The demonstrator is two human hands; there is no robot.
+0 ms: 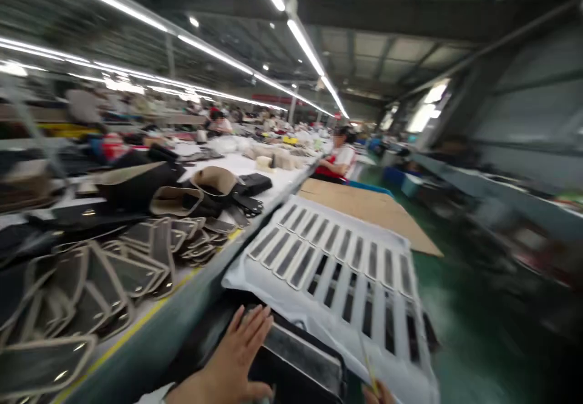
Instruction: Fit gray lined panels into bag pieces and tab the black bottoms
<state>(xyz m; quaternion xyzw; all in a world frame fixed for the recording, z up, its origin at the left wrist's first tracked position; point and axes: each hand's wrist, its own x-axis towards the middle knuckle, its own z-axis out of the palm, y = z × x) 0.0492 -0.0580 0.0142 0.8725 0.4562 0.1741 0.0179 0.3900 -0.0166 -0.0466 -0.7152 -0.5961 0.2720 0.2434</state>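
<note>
My left hand [232, 358] is spread, its fingers apart, over the left end of a dark, light-edged strip [303, 352] on a black piece. At the bottom edge, my right hand [379, 393] is closed on a thin yellowish stick [370, 367] that points up. Beyond both hands lies a white slotted sheet [325, 297]. Dark strips with pale edges [300, 264] sit in its back row and in part of its front row; the other front slots show dark gaps.
On the long table [182, 313] at left lie many dark pale-edged flaps [132, 273] and black cases [136, 185]. A brown board [364, 206] is behind the slotted sheet. A person in red and white [341, 158] sits farther back. Green floor [460, 294] runs along the right.
</note>
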